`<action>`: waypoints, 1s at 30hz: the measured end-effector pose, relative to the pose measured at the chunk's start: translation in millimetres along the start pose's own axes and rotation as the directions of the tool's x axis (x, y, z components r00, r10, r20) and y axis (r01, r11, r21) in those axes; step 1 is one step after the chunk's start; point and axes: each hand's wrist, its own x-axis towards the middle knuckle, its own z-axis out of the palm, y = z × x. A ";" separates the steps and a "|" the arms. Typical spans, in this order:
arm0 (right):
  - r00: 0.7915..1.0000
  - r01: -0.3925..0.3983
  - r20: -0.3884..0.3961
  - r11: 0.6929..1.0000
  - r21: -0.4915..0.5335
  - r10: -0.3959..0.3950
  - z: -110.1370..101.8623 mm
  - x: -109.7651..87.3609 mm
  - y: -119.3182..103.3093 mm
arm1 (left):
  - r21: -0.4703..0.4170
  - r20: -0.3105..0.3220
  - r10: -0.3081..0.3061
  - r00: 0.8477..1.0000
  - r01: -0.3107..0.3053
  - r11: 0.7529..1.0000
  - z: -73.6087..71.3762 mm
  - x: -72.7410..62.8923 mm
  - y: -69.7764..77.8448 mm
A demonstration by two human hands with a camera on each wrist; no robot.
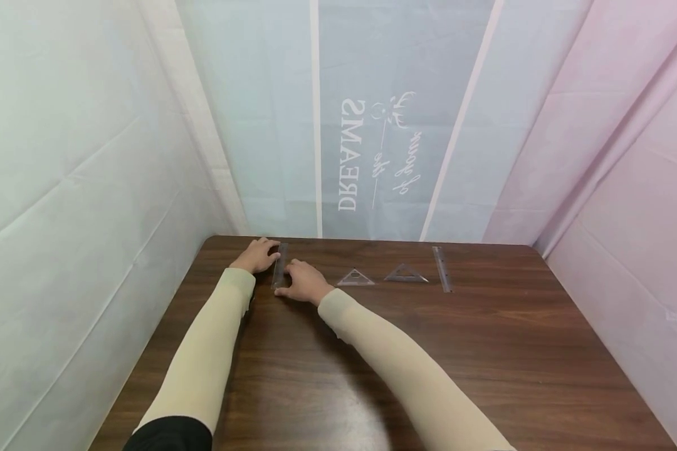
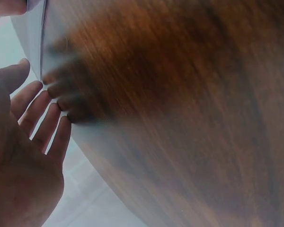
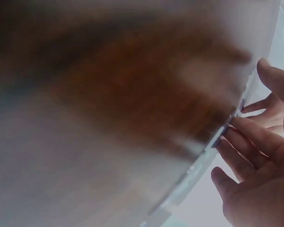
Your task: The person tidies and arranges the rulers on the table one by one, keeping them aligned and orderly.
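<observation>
A clear plastic ruler point(image 1: 280, 266) lies lengthwise near the far left of the brown table, between my two hands. On its left side, my left hand point(image 1: 256, 255) touches it near the far end. From the right, my right hand point(image 1: 304, 282) reaches the ruler with spread fingers, close to its near half. Slightly bent, parted fingers show on the left hand point(image 2: 23, 161) in the left wrist view. In the right wrist view, fingertips of the right hand point(image 3: 265, 184) rest along the ruler's edge point(image 3: 189, 175). Neither hand curls round it.
Two clear set squares, one smaller point(image 1: 355, 277) and one larger point(image 1: 406, 274), lie right of the hands. Farther right is a second clear ruler point(image 1: 442, 269). Hanging cloth point(image 1: 271, 125) borders the dark wooden table point(image 1: 327, 376) at the back and sides.
</observation>
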 end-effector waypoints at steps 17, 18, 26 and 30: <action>0.998 -0.069 0.002 0.995 -0.070 0.069 -2.9 7.6 -2.9 | 0.092 -0.020 -0.042 0.999 0.044 0.995 3.5 17.4 2.9; 0.997 -0.073 0.005 0.994 -0.085 0.074 -3.4 7.0 -3.6 | 0.088 -0.023 -0.038 0.999 0.040 0.995 4.6 17.7 3.0; 0.996 -0.079 0.025 0.988 -0.130 0.083 -3.5 3.3 -11.1 | 0.080 -0.033 -0.032 0.999 0.034 0.996 5.9 12.3 2.4; 0.995 -0.091 0.013 0.986 -0.143 0.094 -3.2 3.8 -11.0 | 0.074 -0.050 -0.024 0.998 0.028 0.997 4.4 11.4 5.3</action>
